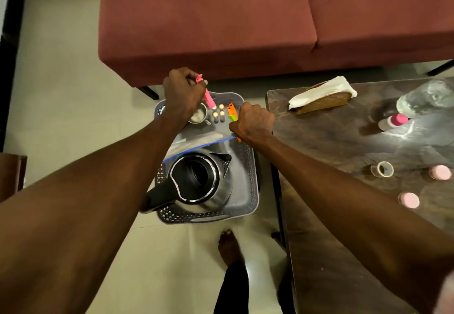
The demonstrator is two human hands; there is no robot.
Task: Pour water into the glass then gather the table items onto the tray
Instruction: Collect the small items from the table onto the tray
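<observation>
Nearest the camera, two bare forearms are stretched forward and down over a grey tray [248, 191] that is set on the floor just beside the dark worktop [344, 191]. An open-topped kettle [201, 181] is stood in the near half of the tray, its black handle pointing toward the person's left.

A pink marker [208, 97] is pinched in the curled fingers of the left hand [183, 92]; its long axis is slanted, with the lower tip pointed down at the far end of the tray, close beside a small metal cup [199, 115] and a cluster of four small gold-topped pieces [219, 112]. An orange marker and a green marker [232, 113] are gripped in the fist of the right hand [253, 123], their ends also directed toward the tray's far end. Whether the green one is a separate marker or only a cap cannot be told from this view.

Gathering is judged to be under way: both hands are placed directly above the tray, so only a short lowering is needed before the markers are let go.

Several things are left on the worktop, well apart from the tray and to the right of both hands: a glass [427, 97], a pink-capped bottle [393, 122] lying on its side, a tape roll [382, 169], two pink lids [425, 186] and a napkin holder [324, 97]. The right hand is the nearer one for these.
</observation>
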